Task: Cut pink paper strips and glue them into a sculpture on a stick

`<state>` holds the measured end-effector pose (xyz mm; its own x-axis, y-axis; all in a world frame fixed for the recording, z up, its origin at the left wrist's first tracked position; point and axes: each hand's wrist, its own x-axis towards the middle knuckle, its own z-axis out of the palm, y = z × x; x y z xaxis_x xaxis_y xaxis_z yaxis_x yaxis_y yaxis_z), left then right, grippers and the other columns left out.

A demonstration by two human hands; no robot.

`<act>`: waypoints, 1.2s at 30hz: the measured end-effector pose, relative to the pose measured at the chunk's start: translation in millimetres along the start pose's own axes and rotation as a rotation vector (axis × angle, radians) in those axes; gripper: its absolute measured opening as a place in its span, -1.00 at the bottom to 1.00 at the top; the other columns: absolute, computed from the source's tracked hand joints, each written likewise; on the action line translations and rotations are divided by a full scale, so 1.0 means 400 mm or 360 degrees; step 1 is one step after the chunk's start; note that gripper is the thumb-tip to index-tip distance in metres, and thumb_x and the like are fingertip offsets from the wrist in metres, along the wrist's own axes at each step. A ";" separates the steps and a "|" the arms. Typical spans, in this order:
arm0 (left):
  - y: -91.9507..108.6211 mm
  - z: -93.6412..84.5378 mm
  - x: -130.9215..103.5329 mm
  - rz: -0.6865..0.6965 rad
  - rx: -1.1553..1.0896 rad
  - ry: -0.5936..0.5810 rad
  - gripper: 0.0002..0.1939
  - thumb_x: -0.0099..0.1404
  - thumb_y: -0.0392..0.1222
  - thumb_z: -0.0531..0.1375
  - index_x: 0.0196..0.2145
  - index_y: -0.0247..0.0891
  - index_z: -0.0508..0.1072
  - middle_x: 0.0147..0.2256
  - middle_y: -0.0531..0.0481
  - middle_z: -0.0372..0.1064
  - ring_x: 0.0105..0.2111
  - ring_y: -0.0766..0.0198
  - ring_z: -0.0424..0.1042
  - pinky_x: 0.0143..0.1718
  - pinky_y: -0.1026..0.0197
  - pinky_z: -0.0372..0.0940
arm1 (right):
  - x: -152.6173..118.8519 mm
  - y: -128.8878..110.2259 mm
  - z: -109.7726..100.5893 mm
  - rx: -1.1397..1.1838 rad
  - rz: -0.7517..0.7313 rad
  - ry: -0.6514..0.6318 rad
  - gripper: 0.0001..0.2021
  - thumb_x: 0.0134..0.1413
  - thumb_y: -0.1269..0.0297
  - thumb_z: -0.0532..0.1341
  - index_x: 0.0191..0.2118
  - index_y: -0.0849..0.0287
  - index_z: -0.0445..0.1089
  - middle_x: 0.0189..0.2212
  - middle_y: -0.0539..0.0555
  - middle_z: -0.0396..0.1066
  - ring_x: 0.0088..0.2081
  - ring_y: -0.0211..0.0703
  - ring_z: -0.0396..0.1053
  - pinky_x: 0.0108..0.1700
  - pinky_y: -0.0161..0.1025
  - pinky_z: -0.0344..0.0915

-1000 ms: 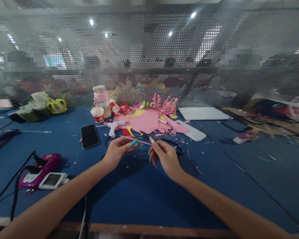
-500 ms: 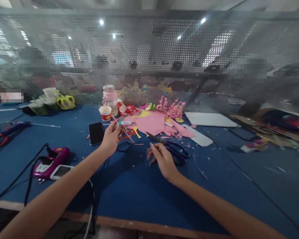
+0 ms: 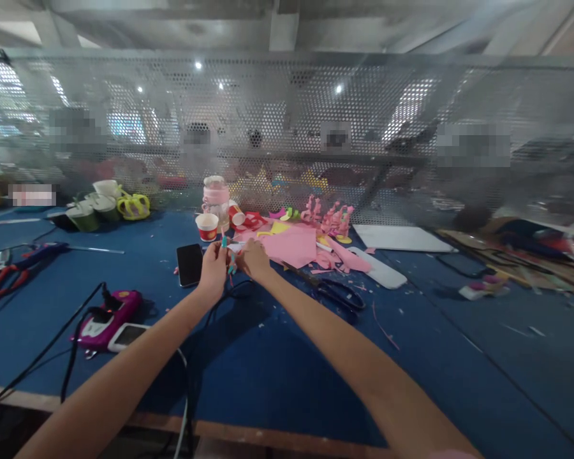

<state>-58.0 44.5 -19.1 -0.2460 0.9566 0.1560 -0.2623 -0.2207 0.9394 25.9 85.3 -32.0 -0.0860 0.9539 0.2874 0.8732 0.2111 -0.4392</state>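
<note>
My left hand [image 3: 213,266] pinches a thin pink paper strip with a small teal piece [image 3: 224,242] at its fingertips. Close beside it, my right hand [image 3: 255,259] has its fingers pressed together near a second teal bit; what it grips is too small to make out. Behind the hands lie pink paper sheets [image 3: 294,245] with yellow scraps. Dark-handled scissors [image 3: 337,294] rest on the blue table to the right of my right hand. A black phone [image 3: 189,264] lies just left of my left hand.
Paper cups [image 3: 207,227] and a pink-lidded jar [image 3: 215,201] stand behind the hands. Curled pink paper pieces [image 3: 337,218] and white boards [image 3: 402,238] are at the back right. A purple power strip [image 3: 108,319] with cables, and pliers [image 3: 9,277], lie left.
My right hand has moved left and forward from beside the scissors to my left hand. The whole view has tilted slightly upward.
</note>
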 end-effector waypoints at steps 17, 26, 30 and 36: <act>0.005 0.000 -0.027 0.0068 -0.0111 0.0122 -0.93 0.15 -0.29 0.06 -0.48 -0.26 0.23 -0.70 0.23 0.07 -0.77 0.55 0.02 -0.76 0.46 0.01 | 0.003 0.024 -0.059 0.0141 0.0095 0.0268 -0.59 -0.18 0.50 0.12 -0.11 0.50 0.16 -0.12 0.44 0.24 -0.08 0.13 0.21 -0.09 -0.07 0.17; -0.014 0.023 -0.044 -0.0077 -0.0129 -0.0158 -0.96 0.08 -0.36 0.12 -0.43 -0.32 0.32 -0.64 0.18 0.20 -0.70 0.55 0.16 -0.67 0.48 0.10 | -0.150 0.198 -0.170 0.1236 0.0034 0.0291 -0.75 -0.06 0.15 0.01 -0.29 0.19 0.22 -0.57 0.02 0.39 -0.54 -0.17 0.37 -0.47 -0.25 0.30; -0.019 0.029 -0.067 -0.0248 -0.0043 -0.0412 -0.86 0.06 -0.23 0.16 -0.38 -0.31 0.32 -0.64 0.15 0.25 -0.74 0.53 0.15 -0.75 0.46 0.06 | -0.216 0.227 -0.193 0.1924 0.0109 -0.0009 -0.77 -0.15 0.18 0.06 -0.34 0.20 0.25 -0.81 -0.11 0.24 -0.80 -0.27 0.16 -0.75 -0.35 0.12; -0.040 0.032 -0.081 -0.0445 0.0288 -0.0446 -0.87 0.08 -0.19 0.13 -0.40 -0.30 0.32 -0.70 0.22 0.14 -0.83 0.56 -0.02 -0.82 0.46 -0.03 | -0.258 0.261 -0.190 0.2090 0.0157 0.0008 -0.78 -0.18 0.18 0.07 -0.44 0.22 0.30 -0.87 -0.11 0.17 -0.87 -0.33 0.05 -0.83 -0.38 0.00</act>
<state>-33.7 19.5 -35.4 0.0806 0.9950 -0.0589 -0.1092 0.0675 0.9917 162.5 -7.4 -43.0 -0.0451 0.9769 0.2088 -0.2378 0.1925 -0.9520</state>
